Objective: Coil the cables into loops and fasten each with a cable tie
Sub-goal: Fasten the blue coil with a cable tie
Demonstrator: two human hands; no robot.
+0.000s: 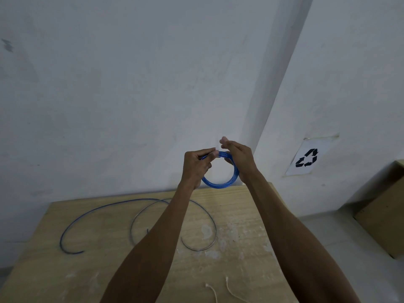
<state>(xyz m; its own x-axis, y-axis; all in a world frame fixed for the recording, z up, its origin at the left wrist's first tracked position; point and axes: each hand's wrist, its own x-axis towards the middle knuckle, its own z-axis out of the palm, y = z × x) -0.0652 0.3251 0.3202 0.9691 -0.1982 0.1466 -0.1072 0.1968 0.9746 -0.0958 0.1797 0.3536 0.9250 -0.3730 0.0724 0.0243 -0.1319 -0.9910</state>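
- A thin dark blue cable (87, 217) is lying loose on the pale wooden desk (105, 270), curving in a wide arc along its left side.
- Just right of it, a thin grey cable (209, 217) is sprawling in an open curl, passing under the person's left forearm.
- The left hand (194, 167) is gripping the left side of a bright blue coiled cable loop (220, 185), fingers pinching the top of it.
- The coil is being held upright in the air above the desk's far edge, in front of the white wall.
- The right hand (239, 158) is clasping the coil's right side, with thumb and forefinger pinched together above it.
- Two white cable ties (229, 289) are lying at the desk's near edge.
- A paper recycling sign (308, 158) is hanging on the wall, beside a cardboard box (384, 213).
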